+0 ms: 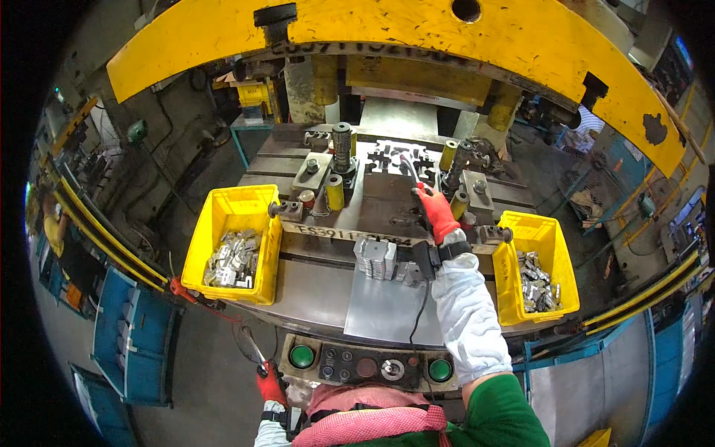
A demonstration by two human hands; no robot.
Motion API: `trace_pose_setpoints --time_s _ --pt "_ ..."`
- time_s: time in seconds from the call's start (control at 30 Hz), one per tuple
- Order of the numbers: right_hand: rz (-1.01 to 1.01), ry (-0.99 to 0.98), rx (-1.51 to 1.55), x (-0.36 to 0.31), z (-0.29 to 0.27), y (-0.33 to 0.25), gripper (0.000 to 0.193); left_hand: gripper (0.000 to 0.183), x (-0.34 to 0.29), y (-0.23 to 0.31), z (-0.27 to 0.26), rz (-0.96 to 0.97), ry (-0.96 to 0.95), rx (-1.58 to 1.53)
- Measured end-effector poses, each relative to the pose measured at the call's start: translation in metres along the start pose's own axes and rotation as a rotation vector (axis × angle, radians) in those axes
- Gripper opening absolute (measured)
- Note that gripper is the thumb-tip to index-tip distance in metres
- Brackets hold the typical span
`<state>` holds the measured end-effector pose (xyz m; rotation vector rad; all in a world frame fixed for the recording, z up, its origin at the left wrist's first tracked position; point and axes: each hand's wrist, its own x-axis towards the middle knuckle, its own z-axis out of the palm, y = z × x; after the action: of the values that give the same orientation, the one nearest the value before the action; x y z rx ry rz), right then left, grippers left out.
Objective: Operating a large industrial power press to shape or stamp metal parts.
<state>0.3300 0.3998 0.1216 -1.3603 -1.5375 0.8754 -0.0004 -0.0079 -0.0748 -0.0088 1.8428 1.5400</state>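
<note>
The right hand (436, 211), fingers closed around one thin rod (409, 170), reaches toward 12 o'clock between two yellow bins (232, 242); the left hand (269, 387) grips one tool (253, 347).

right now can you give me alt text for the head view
A person's right hand in a red glove holds a thin tool into the die of a yellow press, while the left hand holds another tool low by the control panel. Yellow bins of metal parts flank a stack of blanks.
</note>
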Motion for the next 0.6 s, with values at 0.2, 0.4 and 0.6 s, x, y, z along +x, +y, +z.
trace_pose_setpoints --time_s 0.2,0.4,0.6 --pt "-0.002 0.438 0.293 -0.165 -0.049 -0.002 0.043 0.036 0.089 -0.070 -0.020 -0.007 -0.015 0.244" --pt "0.424 0.967 -0.164 -0.380 -0.126 0.180 0.063 0.078 0.091 -0.068 0.029 0.079 -0.238 0.508" --pt "0.764 0.295 -0.061 -0.451 -0.060 0.374 0.094 0.106 0.135 -0.071 0.032 0.109 -0.114 0.936"
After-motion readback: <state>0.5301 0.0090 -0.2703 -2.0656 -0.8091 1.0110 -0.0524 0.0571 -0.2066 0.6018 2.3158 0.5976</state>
